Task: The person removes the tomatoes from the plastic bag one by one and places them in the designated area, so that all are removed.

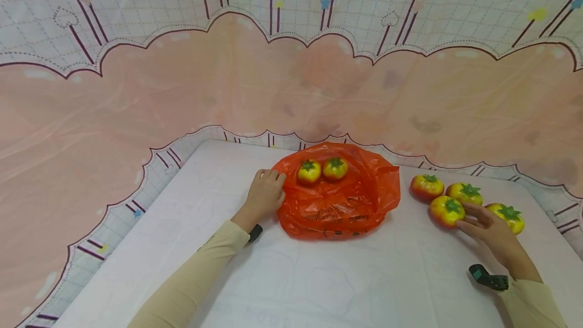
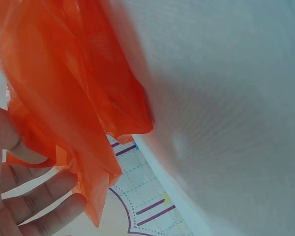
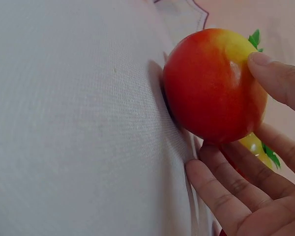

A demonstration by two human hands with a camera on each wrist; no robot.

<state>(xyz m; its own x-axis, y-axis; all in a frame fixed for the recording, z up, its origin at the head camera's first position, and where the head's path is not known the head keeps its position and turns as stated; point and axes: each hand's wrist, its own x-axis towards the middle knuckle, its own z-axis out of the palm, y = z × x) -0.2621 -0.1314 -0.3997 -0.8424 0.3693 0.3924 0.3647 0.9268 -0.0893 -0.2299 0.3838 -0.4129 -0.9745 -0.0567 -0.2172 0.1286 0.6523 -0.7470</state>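
An orange plastic bag [image 1: 346, 206] lies open on the white table, with two yellow-red toy fruits [image 1: 308, 171] [image 1: 335, 167] inside it. My left hand [image 1: 266, 191] grips the bag's left edge. In the left wrist view the orange bag [image 2: 64, 73] film runs between the thumb and the fingers [image 2: 39, 201]. To the right of the bag lie several more fruits. My right hand [image 1: 478, 221] holds the nearest one, a red-yellow fruit [image 1: 447, 210] still resting on the table. In the right wrist view the thumb [image 3: 280, 78] presses this fruit [image 3: 211, 88] and fingers [image 3: 221, 191] reach beneath it.
Three other fruits [image 1: 426, 187] [image 1: 464, 193] [image 1: 507, 216] sit close around the held one. The white tabletop [image 1: 319, 277] ends in a patterned cloth border [image 1: 150, 181]. A pink patterned backdrop [image 1: 291, 85] hangs behind. A black wrist mount [image 1: 489, 278] sits on my right arm.
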